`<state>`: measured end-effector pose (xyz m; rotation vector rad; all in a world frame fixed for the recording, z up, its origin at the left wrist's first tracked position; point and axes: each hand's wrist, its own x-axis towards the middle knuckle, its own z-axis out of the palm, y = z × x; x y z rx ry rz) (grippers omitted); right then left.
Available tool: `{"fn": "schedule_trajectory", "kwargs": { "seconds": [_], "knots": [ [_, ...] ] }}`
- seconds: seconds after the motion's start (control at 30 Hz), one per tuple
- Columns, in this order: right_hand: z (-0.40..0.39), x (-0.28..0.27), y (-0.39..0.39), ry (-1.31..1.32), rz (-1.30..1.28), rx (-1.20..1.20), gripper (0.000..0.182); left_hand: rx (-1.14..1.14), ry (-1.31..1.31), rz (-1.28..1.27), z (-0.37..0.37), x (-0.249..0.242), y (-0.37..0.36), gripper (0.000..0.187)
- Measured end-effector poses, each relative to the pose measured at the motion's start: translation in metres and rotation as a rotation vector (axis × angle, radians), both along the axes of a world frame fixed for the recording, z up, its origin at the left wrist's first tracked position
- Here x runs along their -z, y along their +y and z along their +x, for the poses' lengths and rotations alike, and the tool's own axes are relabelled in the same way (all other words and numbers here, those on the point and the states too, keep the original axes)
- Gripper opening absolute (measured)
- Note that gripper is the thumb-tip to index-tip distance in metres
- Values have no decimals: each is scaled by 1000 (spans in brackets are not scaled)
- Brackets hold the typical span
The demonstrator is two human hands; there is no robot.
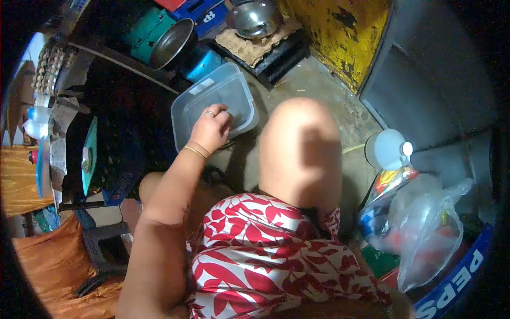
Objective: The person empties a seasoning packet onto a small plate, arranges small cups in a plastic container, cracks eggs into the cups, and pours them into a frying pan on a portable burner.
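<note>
My left hand [212, 127] is over the near side of a clear plastic bin [247, 101], its fingers curled together, with a ring on one finger. Whatever the fingers may hold is too small or hidden to make out. The bin stands on the floor, and its inside looks bare apart from a pale label on the far wall. My right hand is out of the frame; only part of that arm shows at the bottom edge, beside the red and white patterned clothing [255, 228].
A dark pan [172, 44] and a metal bowl [255, 18] on cardboard [249, 49] stand beyond the bin. To the right are a yellow panel [345, 32], a jug [388, 150], plastic bags [425, 228] and a blue crate edge [462, 276].
</note>
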<state>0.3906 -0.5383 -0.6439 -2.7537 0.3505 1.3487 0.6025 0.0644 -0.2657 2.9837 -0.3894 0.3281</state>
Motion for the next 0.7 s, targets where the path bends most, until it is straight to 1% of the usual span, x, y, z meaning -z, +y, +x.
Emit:
{"fn": "schedule_trajectory", "kwargs": {
  "seconds": [0.03,0.07,0.13,0.17,0.2,0.23,0.27,0.33,0.4,0.43,0.47,0.5,0.6,0.67,0.7],
  "knots": [
    [11,-4,7,12,20,-57,18,21,-7,-27,1,-3,-1,22],
    [29,-17,21,18,53,-121,17,27,-73,-44,3,-8,-9,21],
    [78,-51,54,-158,146,-191,17,36,-95,-186,7,-19,-26,20],
    [112,-96,80,-385,190,-160,17,55,-140,-252,9,-25,-39,20],
    [162,-216,140,-706,171,84,21,75,-188,-317,10,-32,-55,20],
    [197,-286,167,-915,415,164,27,131,-224,-370,12,-42,-70,20],
    [229,-306,178,-1177,561,67,19,187,-265,-425,13,-50,-83,20],
    [276,-384,232,-1081,1157,324,29,347,-367,-454,21,-68,-102,23],
    [293,-452,288,-826,1492,325,27,368,-528,-600,27,-83,-109,26],
    [297,-471,317,-729,1571,297,27,325,-535,-674,27,-96,-107,28],
    [302,-484,340,-630,1643,273,27,315,-555,-670,28,-101,-96,28],
    [309,-484,359,-575,1709,153,25,279,-575,-678,31,-103,-84,28],
    [320,-496,407,-329,1785,154,21,203,-589,-744,36,-104,-42,27],
    [328,-494,435,-231,1795,128,22,63,-465,-879,31,-100,-16,24],
    [332,-492,447,-180,1775,99,22,42,-446,-928,29,-99,-3,22]
  ]
}}
